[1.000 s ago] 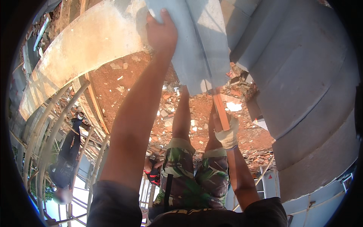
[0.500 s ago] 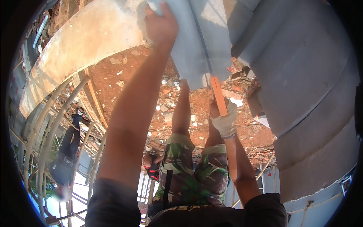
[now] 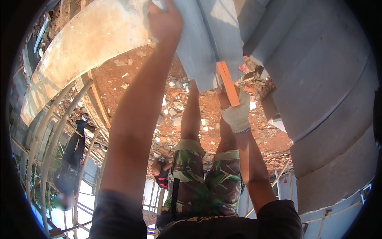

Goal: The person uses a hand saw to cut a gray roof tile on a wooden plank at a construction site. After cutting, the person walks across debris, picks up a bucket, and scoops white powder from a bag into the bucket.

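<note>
The right hand (image 3: 238,113) wears a light knitted glove (image 3: 240,125), and its fingers are closed on an orange plastering float (image 3: 228,83), though partly hidden behind it. The float is held tilted in front of the lower end of a grey concrete beam (image 3: 195,51), near its right edge; whether they are touching, I cannot tell. The bare left hand (image 3: 166,22) is placed higher, at the left edge of the same beam. Its fingers are near the upper border of the view, and I cannot tell if they are gripping.

On the left, a curved cream slab (image 3: 87,51) passes behind this hand; on the right there are grey slabs (image 3: 318,79). Below lies reddish soil (image 3: 113,87) with broken rubble (image 3: 172,113), around the legs in camouflage shorts (image 3: 189,167). Farther away, 2 other persons are visible: 1 in dark clothes (image 3: 67,175) near wooden poles (image 3: 55,129), and 1 in red and black clothes (image 3: 160,179).
</note>
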